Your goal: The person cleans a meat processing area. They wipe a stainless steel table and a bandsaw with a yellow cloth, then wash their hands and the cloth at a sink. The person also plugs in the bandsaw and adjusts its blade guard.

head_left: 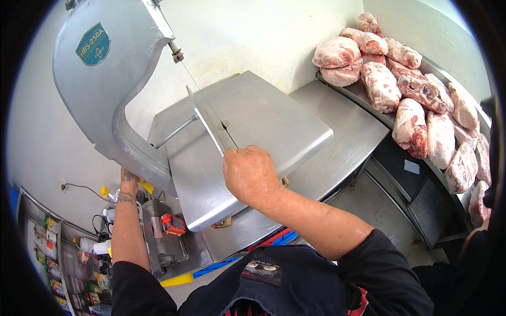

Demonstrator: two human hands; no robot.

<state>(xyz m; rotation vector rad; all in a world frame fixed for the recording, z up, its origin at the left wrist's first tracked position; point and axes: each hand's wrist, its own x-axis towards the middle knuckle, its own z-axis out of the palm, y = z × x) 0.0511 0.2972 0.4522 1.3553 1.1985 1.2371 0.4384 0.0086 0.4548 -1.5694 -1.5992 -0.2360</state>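
Observation:
A grey metal band saw (100, 89) stands in front of me, its thin blade (196, 81) running down to a steel table (253, 116). An upright guide plate (206, 124) on a rod stands beside the blade. My right hand (252, 173) is closed over the table's near part, at the near end of the guide plate and the blade slot. Droplets wet its skin, and whatever is inside the fingers is hidden. My left hand (129, 181) reaches down at the left, against the lower part of the saw's column, which hides its fingers.
Large pale cuts of meat (380, 87) are piled on a metal counter (379, 108) at the right. A steel side surface (342, 121) adjoins the saw table. Below left are a motor (163, 231), an orange-red box (173, 224) and a packed shelf (58, 253). Someone's hand (469, 234) shows far right.

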